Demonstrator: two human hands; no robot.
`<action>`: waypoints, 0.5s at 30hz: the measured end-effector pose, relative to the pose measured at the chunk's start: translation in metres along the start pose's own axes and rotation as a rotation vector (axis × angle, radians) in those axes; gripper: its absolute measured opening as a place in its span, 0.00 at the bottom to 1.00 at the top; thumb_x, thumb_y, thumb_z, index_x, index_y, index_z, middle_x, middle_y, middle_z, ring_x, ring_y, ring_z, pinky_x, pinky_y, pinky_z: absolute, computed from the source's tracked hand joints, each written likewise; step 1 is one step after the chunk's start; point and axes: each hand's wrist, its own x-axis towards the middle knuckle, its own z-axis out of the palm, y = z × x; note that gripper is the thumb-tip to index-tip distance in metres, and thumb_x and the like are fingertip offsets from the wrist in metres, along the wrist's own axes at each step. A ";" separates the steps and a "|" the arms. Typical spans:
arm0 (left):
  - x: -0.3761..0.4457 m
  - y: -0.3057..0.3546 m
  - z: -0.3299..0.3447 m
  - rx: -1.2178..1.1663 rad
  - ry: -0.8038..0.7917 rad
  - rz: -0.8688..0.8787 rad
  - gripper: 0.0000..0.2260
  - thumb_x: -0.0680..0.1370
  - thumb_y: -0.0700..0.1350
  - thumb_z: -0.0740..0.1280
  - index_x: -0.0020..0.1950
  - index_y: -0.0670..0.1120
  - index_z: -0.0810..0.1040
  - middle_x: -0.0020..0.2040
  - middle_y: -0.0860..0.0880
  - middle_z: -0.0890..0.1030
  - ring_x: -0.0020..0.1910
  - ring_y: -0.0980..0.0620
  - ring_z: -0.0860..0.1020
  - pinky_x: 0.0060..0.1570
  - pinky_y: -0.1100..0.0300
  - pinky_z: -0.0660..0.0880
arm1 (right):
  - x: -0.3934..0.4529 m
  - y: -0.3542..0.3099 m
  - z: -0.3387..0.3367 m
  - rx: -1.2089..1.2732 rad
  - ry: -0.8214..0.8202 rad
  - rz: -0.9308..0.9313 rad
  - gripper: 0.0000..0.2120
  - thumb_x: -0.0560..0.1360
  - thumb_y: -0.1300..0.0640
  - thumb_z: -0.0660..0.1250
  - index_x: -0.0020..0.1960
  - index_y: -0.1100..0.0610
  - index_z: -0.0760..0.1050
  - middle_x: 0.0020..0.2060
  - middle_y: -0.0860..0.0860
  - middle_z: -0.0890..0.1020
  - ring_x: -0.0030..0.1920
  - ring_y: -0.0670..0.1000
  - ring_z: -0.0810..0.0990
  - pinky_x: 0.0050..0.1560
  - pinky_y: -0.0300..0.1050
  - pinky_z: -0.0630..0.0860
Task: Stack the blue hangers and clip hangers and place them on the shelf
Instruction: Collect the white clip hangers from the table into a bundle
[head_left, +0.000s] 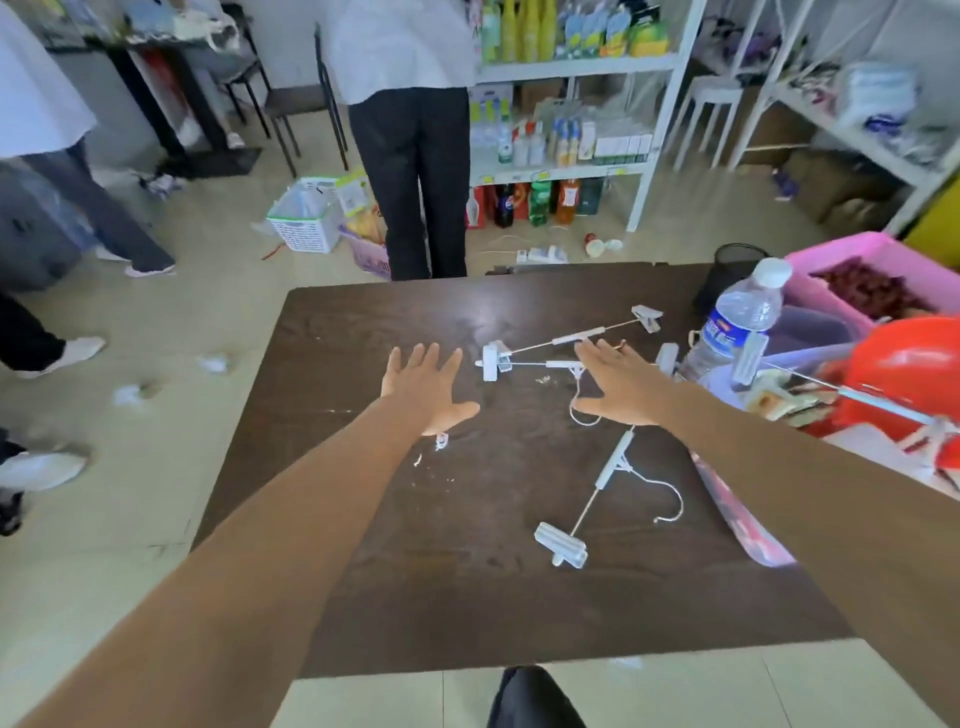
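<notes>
White clip hangers (566, 358) on dark table (363, 571), bottle label (724, 335) unreadable

Table (395, 597) under my hands: dark brown, faint wood grain. Clip hangers (571, 340) on it: white plastic clips on pale metal rods; water bottle (737, 325): clear, white cap, blue label. To my right: pink bin (862, 254), red-orange bowl (914, 364), black mesh pen cup (737, 260); shelf (576, 67) beyond: white.
</notes>
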 end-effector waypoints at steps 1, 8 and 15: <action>0.011 0.012 0.002 -0.002 -0.004 0.018 0.34 0.77 0.62 0.53 0.77 0.50 0.43 0.78 0.45 0.47 0.77 0.45 0.46 0.74 0.45 0.42 | 0.001 0.011 0.006 0.029 -0.015 0.020 0.36 0.77 0.47 0.57 0.75 0.60 0.43 0.77 0.55 0.49 0.76 0.53 0.49 0.75 0.51 0.48; 0.107 0.088 -0.011 0.034 -0.022 0.131 0.30 0.79 0.53 0.56 0.77 0.48 0.45 0.78 0.43 0.50 0.77 0.43 0.50 0.75 0.45 0.48 | 0.053 0.071 0.004 0.239 -0.079 0.073 0.32 0.77 0.51 0.61 0.74 0.61 0.52 0.74 0.59 0.61 0.73 0.56 0.60 0.71 0.48 0.60; 0.146 0.106 0.007 0.016 0.023 0.223 0.24 0.77 0.47 0.61 0.72 0.43 0.61 0.72 0.42 0.64 0.70 0.43 0.63 0.70 0.49 0.59 | 0.104 0.081 -0.001 0.091 -0.026 0.043 0.12 0.75 0.55 0.63 0.55 0.61 0.74 0.56 0.59 0.79 0.58 0.60 0.76 0.55 0.50 0.73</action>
